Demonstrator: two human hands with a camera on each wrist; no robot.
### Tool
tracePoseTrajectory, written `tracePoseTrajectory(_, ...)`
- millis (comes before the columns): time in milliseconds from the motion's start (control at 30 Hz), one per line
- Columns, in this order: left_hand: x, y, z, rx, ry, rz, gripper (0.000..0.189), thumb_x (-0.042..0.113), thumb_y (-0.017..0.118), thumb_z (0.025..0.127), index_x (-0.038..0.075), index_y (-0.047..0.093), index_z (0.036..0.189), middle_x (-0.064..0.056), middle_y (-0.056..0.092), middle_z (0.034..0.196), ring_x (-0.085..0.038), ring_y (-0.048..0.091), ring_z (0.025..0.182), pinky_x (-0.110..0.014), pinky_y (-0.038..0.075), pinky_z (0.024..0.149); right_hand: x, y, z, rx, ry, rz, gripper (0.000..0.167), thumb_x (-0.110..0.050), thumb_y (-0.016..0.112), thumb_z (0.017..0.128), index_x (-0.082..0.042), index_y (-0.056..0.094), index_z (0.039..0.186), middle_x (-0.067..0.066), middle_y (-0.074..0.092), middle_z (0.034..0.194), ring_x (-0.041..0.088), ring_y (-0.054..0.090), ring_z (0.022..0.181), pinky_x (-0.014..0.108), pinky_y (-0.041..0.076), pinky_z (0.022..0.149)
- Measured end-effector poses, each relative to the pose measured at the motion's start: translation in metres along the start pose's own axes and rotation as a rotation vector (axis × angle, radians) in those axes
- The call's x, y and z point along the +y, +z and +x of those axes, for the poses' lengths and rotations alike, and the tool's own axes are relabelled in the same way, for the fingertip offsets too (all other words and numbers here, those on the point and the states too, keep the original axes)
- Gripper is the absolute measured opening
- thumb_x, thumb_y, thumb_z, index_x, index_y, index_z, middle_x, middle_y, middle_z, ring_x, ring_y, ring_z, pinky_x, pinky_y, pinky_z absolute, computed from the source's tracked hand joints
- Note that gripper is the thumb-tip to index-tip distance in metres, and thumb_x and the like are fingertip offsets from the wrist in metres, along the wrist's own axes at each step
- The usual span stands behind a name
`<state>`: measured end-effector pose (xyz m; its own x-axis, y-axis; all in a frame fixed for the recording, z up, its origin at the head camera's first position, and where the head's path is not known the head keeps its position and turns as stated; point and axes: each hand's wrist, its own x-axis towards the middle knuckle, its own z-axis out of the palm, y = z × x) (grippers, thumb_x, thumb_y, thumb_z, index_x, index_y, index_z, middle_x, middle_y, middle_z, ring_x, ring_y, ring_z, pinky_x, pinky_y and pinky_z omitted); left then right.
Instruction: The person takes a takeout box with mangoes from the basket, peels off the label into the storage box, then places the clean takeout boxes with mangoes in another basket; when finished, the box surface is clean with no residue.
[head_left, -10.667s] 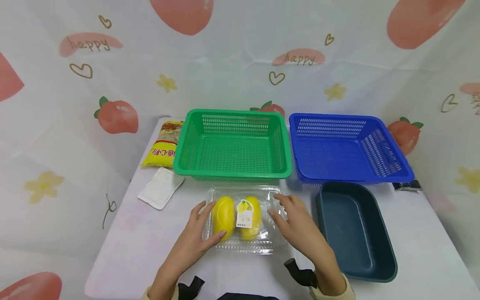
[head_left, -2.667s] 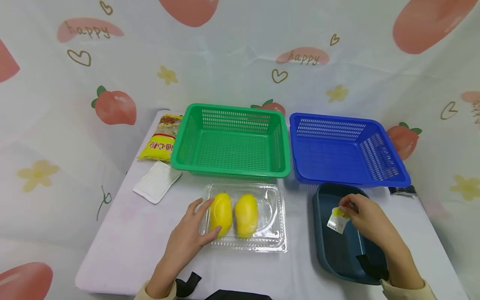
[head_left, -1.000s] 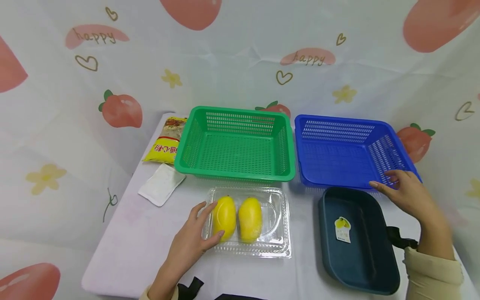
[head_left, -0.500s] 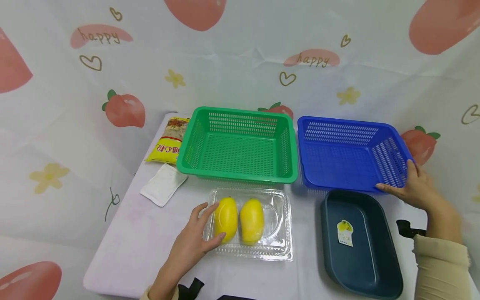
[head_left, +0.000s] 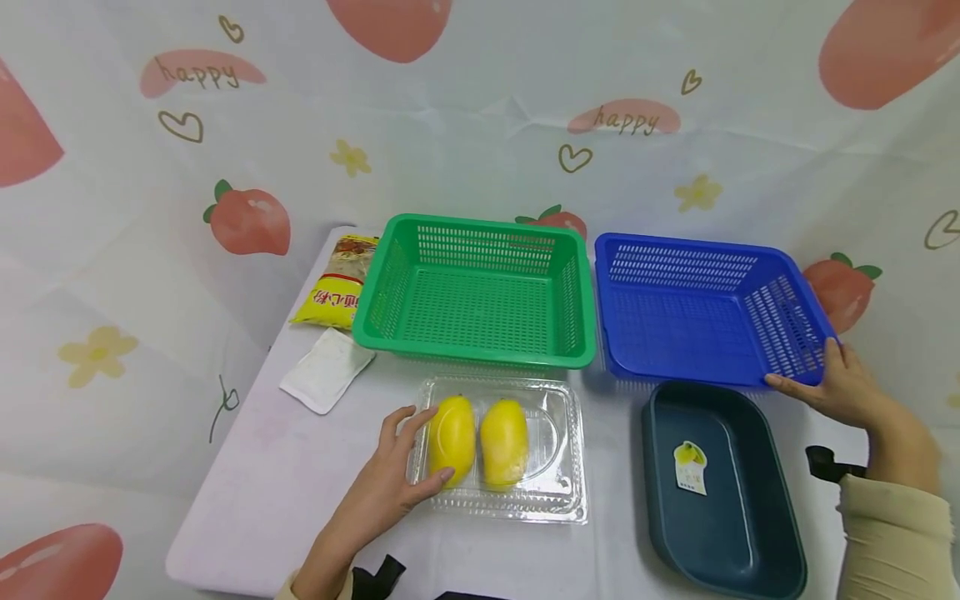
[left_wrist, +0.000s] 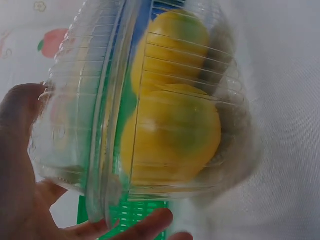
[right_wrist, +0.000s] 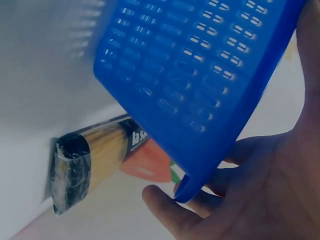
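Two yellow mangoes (head_left: 504, 442) lie inside a clear plastic clamshell box (head_left: 551, 500) on the table. My left hand (head_left: 390, 467) touches the left end of that box with spread fingers and thumb. In the left wrist view the mangoes (left_wrist: 170, 135) show through the ribbed plastic side. Over at the right, my right hand (head_left: 847, 387) holds the near right corner of a blue basket (head_left: 697, 333). The right wrist view has its fingers around the basket's rim (right_wrist: 200, 175). A paper label (head_left: 690, 468) with a yellow fruit picture lies in the dark teal tub (head_left: 761, 500).
A green basket (head_left: 472, 308) stands behind the clamshell box. Left of it lie a yellow printed bag (head_left: 333, 287) and a white packet (head_left: 326, 371). Beside the blue basket, a black-ended pack of thin yellow sticks (right_wrist: 102, 152) lies on the table.
Earlier the label was on the clamshell box; my right hand carried it to the tub and let it go there. That hand then went to the blue basket's corner. My left hand stayed.
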<state>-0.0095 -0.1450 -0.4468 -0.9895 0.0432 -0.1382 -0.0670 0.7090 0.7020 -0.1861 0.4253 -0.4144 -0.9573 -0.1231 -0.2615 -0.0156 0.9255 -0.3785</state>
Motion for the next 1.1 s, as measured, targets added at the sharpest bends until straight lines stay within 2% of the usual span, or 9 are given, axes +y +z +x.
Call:
tracePoseTrajectory(100,-0.003,-0.003,0.003,-0.047,-0.058,-0.165,0.079,0.045,0.069,0.085,0.031,0.024,0.15,-0.011,0.022,0.149,-0.039,0.049,0.117,-0.048,0.054,0.077,0.002,0.0,0.0,-0.009,0.0,0.01,0.109,-0.052,0.053,0.091,0.016,-0.016,0.142,0.054,-0.005,0.135,0.074,0.007,0.118,0.081,0.014,0.091)
tracePoseTrajectory(233,-0.009,-0.007,0.01,-0.099,-0.193,-0.397,0.079,0.045,0.06,0.092,0.027,0.011,0.151,-0.017,0.025,0.146,-0.039,0.043,0.122,-0.045,0.053,0.08,0.009,0.001,0.0,-0.018,-0.02,0.046,0.107,-0.049,0.054,0.092,0.015,-0.015,0.142,0.053,-0.005,0.136,0.072,0.009,0.117,0.081,0.014,0.09)
tracePoseTrajectory(333,-0.016,-0.007,0.014,-0.163,-0.264,-0.499,0.074,0.044,0.055,0.095,0.019,0.011,0.149,-0.022,0.026,0.143,-0.04,0.043,0.124,-0.051,0.05,0.088,0.015,0.003,0.0,-0.015,-0.043,0.086,0.104,-0.045,0.055,0.092,0.013,-0.015,0.143,0.053,-0.005,0.136,0.071,0.009,0.116,0.082,0.013,0.089)
tracePoseTrajectory(400,-0.021,-0.005,0.015,-0.212,-0.284,-0.55,0.07,0.043,0.052,0.096,0.014,0.014,0.146,-0.024,0.026,0.143,-0.041,0.04,0.127,-0.056,0.045,0.093,0.019,0.006,0.001,-0.006,-0.058,0.109,0.103,-0.043,0.055,0.093,0.01,-0.016,0.144,0.052,-0.006,0.137,0.07,0.007,0.117,0.082,0.011,0.089)
tracePoseTrajectory(533,-0.024,-0.001,0.016,-0.252,-0.268,-0.62,0.062,0.038,0.051,0.098,0.008,0.019,0.141,-0.028,0.025,0.146,-0.044,0.032,0.133,-0.065,0.033,0.1,0.025,0.009,0.001,0.021,-0.08,0.134,0.1,-0.041,0.054,0.093,0.007,-0.017,0.145,0.05,-0.009,0.138,0.071,0.002,0.119,0.082,0.006,0.091)
tracePoseTrajectory(633,-0.024,0.0,0.017,-0.258,-0.236,-0.63,0.055,0.035,0.051,0.098,0.008,0.021,0.135,-0.028,0.028,0.147,-0.041,0.036,0.131,-0.06,0.036,0.101,0.027,0.009,0.001,0.026,-0.076,0.135,0.1,-0.041,0.053,0.094,0.007,-0.018,0.145,0.05,-0.012,0.139,0.072,-0.001,0.12,0.082,0.004,0.092)
tracePoseTrajectory(700,-0.022,-0.001,0.017,-0.27,-0.223,-0.62,0.052,0.033,0.051,0.098,0.01,0.02,0.131,-0.026,0.033,0.145,-0.037,0.044,0.124,-0.052,0.042,0.096,0.027,0.009,0.001,0.03,-0.068,0.127,0.101,-0.042,0.053,0.094,0.006,-0.019,0.145,0.05,-0.011,0.139,0.072,0.001,0.12,0.081,0.005,0.092)
tracePoseTrajectory(867,-0.02,-0.001,0.016,-0.333,-0.182,-0.632,0.047,0.03,0.051,0.098,0.012,0.016,0.125,-0.024,0.04,0.135,-0.03,0.052,0.108,-0.041,0.045,0.087,0.025,0.009,0.001,0.025,-0.05,0.111,0.103,-0.044,0.052,0.094,0.007,-0.022,0.144,0.05,-0.012,0.138,0.072,0.001,0.119,0.081,0.006,0.092)
tracePoseTrajectory(1100,-0.002,-0.004,0.013,-0.408,-0.128,-0.704,0.045,0.03,0.049,0.097,0.013,0.015,0.122,-0.025,0.036,0.134,-0.029,0.052,0.108,-0.042,0.048,0.084,0.023,0.01,0.004,0.019,-0.04,0.11,0.105,-0.045,0.052,0.093,0.008,-0.024,0.143,0.05,-0.015,0.139,0.073,-0.002,0.12,0.081,0.006,0.092)
